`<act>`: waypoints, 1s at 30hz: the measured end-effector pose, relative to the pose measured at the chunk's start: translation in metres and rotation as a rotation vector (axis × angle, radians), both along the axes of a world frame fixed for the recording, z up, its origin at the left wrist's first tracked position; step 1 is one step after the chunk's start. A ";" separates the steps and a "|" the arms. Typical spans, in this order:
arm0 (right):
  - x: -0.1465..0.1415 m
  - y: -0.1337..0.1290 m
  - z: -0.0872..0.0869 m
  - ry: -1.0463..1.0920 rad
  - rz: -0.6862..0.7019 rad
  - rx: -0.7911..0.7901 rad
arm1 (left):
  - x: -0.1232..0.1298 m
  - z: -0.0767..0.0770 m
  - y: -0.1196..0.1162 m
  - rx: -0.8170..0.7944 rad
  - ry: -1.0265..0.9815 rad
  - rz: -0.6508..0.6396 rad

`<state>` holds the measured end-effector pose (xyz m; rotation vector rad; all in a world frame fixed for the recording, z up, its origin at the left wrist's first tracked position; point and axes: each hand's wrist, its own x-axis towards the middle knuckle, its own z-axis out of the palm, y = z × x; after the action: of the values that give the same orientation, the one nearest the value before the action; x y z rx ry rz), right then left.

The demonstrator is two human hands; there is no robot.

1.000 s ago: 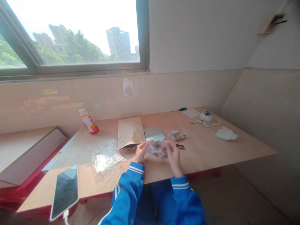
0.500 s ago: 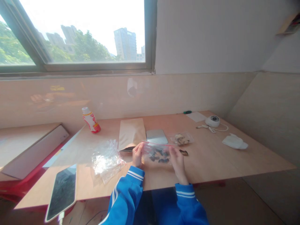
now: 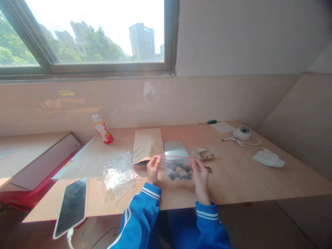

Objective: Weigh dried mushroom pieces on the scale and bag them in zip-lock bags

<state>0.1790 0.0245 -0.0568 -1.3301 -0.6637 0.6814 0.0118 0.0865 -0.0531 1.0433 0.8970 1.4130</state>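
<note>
A clear zip bag (image 3: 178,169) with a red closure line is held at the lower centre of the frame, just above the worktop (image 3: 241,183). Its upper left corner is pinched between the fingers of the left hand (image 3: 153,169), and its upper right corner is pinched by the fingers of the right hand (image 3: 200,177); the top edge is drawn nearly straight between them. Dark pieces (image 3: 180,172) are seen inside through the film. Behind the bag, a flat silvery plate (image 3: 176,148) is partly covered by it. A brown paper pouch (image 3: 147,143) is laid to the left of the plate, its dark mouth turned toward the left hand. A heap of clear bags (image 3: 120,176) is spread left of that hand. Beside the right hand, a small dark slice (image 3: 208,169) is partly hidden, and a second clear bag (image 3: 204,153), filled with pale pieces, is placed just beyond. A white dome camera (image 3: 241,132) and a crumpled white tissue (image 3: 268,158) are set toward the right of the frame.
</note>
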 end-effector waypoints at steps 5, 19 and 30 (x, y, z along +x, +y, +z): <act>0.003 -0.001 0.004 -0.072 0.086 0.021 | 0.000 -0.003 0.001 -0.030 -0.028 0.008; 0.008 -0.004 0.000 -0.097 0.030 0.056 | 0.002 0.007 -0.005 -0.017 0.012 0.022; 0.011 -0.010 0.006 -0.184 0.105 0.084 | 0.001 0.007 -0.003 -0.022 0.001 0.025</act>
<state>0.1902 0.0148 -0.0509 -1.2967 -0.9064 0.6131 0.0132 0.0832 -0.0464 1.0200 0.9271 1.4203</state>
